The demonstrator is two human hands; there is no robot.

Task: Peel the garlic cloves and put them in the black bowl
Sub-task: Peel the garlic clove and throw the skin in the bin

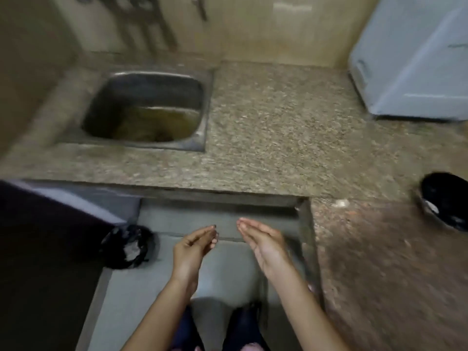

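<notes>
Left hand [195, 245] and right hand [260, 243], both empty with fingers loosely straight, palms facing, apart below the counter [278, 135] edge; black bowl [445, 193] on the counter well to the right, nearer the right hand; pale bits [431, 207] in it, perhaps garlic, too blurred to tell.

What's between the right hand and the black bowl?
Head view: countertop, with one small whitish scrap near its inner corner, too blurred to identify.
</notes>
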